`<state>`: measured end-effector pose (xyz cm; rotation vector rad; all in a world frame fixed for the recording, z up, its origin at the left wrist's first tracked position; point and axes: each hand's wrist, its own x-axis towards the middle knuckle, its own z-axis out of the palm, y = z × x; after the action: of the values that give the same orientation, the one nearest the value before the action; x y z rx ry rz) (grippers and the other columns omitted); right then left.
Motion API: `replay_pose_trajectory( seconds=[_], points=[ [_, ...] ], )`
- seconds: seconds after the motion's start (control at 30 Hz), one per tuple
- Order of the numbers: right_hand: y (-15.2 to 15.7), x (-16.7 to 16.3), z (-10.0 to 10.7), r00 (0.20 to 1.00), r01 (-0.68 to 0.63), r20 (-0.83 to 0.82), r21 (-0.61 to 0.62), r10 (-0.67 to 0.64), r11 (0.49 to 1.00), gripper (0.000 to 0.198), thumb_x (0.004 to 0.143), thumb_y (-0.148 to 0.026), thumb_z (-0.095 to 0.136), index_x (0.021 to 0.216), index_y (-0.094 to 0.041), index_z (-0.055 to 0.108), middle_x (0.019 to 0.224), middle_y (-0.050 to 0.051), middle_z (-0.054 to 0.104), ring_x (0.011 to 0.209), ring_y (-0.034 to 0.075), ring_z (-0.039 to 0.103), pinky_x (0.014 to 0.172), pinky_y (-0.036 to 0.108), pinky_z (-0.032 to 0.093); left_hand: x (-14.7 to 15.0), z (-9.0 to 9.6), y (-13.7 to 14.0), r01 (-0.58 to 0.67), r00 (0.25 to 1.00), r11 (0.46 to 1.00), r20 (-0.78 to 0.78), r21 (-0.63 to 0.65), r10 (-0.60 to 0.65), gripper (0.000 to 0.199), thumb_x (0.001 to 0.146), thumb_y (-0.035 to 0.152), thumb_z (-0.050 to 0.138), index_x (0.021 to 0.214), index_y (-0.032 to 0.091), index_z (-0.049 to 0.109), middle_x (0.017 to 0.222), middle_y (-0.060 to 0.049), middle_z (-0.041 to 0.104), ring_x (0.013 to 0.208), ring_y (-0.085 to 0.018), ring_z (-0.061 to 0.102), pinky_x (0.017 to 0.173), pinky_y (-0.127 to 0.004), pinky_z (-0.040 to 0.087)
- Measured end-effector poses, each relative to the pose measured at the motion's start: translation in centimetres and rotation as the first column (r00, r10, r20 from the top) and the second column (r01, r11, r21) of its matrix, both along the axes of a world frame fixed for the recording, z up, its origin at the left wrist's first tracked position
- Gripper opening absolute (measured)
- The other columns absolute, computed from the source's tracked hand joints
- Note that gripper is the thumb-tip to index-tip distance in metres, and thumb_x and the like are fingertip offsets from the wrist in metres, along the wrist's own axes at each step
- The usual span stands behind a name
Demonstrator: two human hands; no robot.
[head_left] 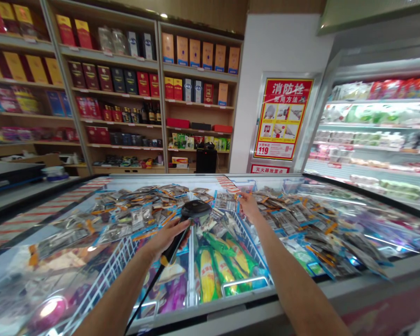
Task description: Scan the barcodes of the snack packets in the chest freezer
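Observation:
My left hand (170, 237) is wrapped round the handle of a black barcode scanner (196, 208), its head held above the chest freezer's glass top and its cord trailing down. Farther forward and to the right, the fingers of my right hand (248, 205) pinch the edge of a small clear packet (226, 200) with blue trim. The scanner head faces towards that packet, apart from it. On the glass, a pile of similar small packets (150, 200) lies to the left, and another pile of packets (301, 217) lies to the right.
Under the glass are bagged corn cobs (220, 270) and a white wire basket (107, 263). Shelves of boxed goods (122, 81) stand behind. A red hydrant poster (283, 119) hangs on the wall, and a lit refrigerated case (378, 126) stands at the right.

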<state>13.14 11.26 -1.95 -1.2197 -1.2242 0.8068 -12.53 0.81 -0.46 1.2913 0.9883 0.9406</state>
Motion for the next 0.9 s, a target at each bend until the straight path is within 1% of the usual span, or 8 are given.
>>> replay_pose_trajectory(
  seconds=[0.13, 0.2, 0.33, 0.47, 0.6, 0.7, 0.83, 0.9],
  points=[
    [-0.1, 0.1, 0.0, 1.000, 0.001, 0.007, -0.003, -0.001, 1.000, 0.028, 0.067, -0.016, 0.041, 0.092, -0.012, 0.054, 0.031, -0.011, 0.033, 0.025, 0.006, 0.031, 0.028, 0.017, 0.027, -0.2, -0.2, 0.3, -0.031, 0.998, 1.000, 0.049, -0.004, 0.031, 0.029, 0.066, 0.044, 0.053, 0.071, 0.016, 0.047, 0.055, 0.003, 0.051, 0.039, -0.007, 0.046, 0.038, -0.019, 0.034],
    [-0.2, 0.1, 0.1, 1.000, -0.003, 0.006, -0.004, 0.004, 1.000, 0.028, 0.067, -0.017, 0.040, 0.091, -0.012, 0.054, 0.032, -0.010, 0.034, 0.025, 0.006, 0.031, 0.028, 0.017, 0.027, -0.2, -0.2, 0.4, -0.035, 0.998, 0.999, 0.049, 0.007, 0.035, 0.029, 0.065, 0.043, 0.054, 0.071, 0.016, 0.047, 0.055, 0.003, 0.051, 0.039, -0.007, 0.045, 0.038, -0.019, 0.034],
    [0.0, 0.2, -0.1, 1.000, -0.008, 0.001, 0.006, 0.008, 1.000, 0.028, 0.066, -0.016, 0.041, 0.090, -0.013, 0.055, 0.032, -0.010, 0.034, 0.026, 0.006, 0.031, 0.028, 0.017, 0.027, -0.2, -0.3, 0.4, 0.003, 0.999, 1.000, 0.033, 0.005, -0.003, 0.028, 0.066, 0.043, 0.054, 0.070, 0.015, 0.048, 0.054, 0.003, 0.051, 0.040, -0.007, 0.046, 0.039, -0.020, 0.034],
    [0.3, 0.2, -0.4, 0.999, -0.016, 0.030, 0.030, 0.015, 0.999, 0.029, 0.065, -0.017, 0.041, 0.089, -0.012, 0.055, 0.031, -0.009, 0.034, 0.028, 0.007, 0.033, 0.028, 0.017, 0.027, -0.2, -0.3, 0.4, 0.013, 1.000, 1.000, 0.023, 0.009, -0.013, 0.028, 0.066, 0.043, 0.054, 0.067, 0.015, 0.048, 0.053, 0.003, 0.051, 0.040, -0.007, 0.046, 0.039, -0.019, 0.033],
    [0.5, 0.3, -0.7, 0.999, -0.029, 0.040, 0.040, 0.028, 0.999, 0.028, 0.065, -0.018, 0.042, 0.089, -0.012, 0.055, 0.031, -0.009, 0.034, 0.027, 0.007, 0.032, 0.028, 0.017, 0.027, -0.1, 0.0, 0.1, 0.025, 0.998, 1.000, 0.054, 0.010, -0.025, 0.029, 0.064, 0.043, 0.056, 0.067, 0.015, 0.048, 0.056, 0.003, 0.051, 0.041, -0.007, 0.047, 0.039, -0.019, 0.034],
    [0.5, 0.4, -0.7, 0.999, -0.037, 0.022, 0.025, 0.036, 0.999, 0.026, 0.066, -0.019, 0.043, 0.088, -0.013, 0.055, 0.032, -0.010, 0.034, 0.026, 0.006, 0.031, 0.028, 0.017, 0.027, -0.1, 0.4, -0.2, 0.024, 0.995, 1.000, 0.092, 0.007, -0.025, 0.030, 0.063, 0.044, 0.056, 0.067, 0.015, 0.047, 0.056, 0.002, 0.052, 0.041, -0.007, 0.046, 0.039, -0.019, 0.034],
    [0.7, 0.8, -1.0, 1.000, -0.007, 0.025, 0.012, 0.007, 1.000, 0.026, 0.066, -0.019, 0.043, 0.089, -0.014, 0.054, 0.032, -0.010, 0.034, 0.026, 0.006, 0.031, 0.028, 0.016, 0.026, -0.5, 0.8, -0.5, 0.010, 0.992, 1.000, 0.129, -0.014, -0.009, 0.030, 0.064, 0.044, 0.055, 0.071, 0.016, 0.046, 0.056, 0.003, 0.052, 0.040, -0.007, 0.046, 0.038, -0.019, 0.034],
    [0.8, 1.0, -1.2, 1.000, 0.003, 0.031, 0.009, -0.004, 1.000, 0.026, 0.066, -0.019, 0.042, 0.089, -0.014, 0.054, 0.032, -0.010, 0.034, 0.026, 0.006, 0.030, 0.027, 0.016, 0.025, -0.8, 1.0, -0.7, 0.040, 0.989, 0.999, 0.140, -0.015, -0.038, 0.031, 0.063, 0.045, 0.056, 0.072, 0.016, 0.046, 0.057, 0.002, 0.052, 0.040, -0.007, 0.046, 0.038, -0.019, 0.034]
  ],
)
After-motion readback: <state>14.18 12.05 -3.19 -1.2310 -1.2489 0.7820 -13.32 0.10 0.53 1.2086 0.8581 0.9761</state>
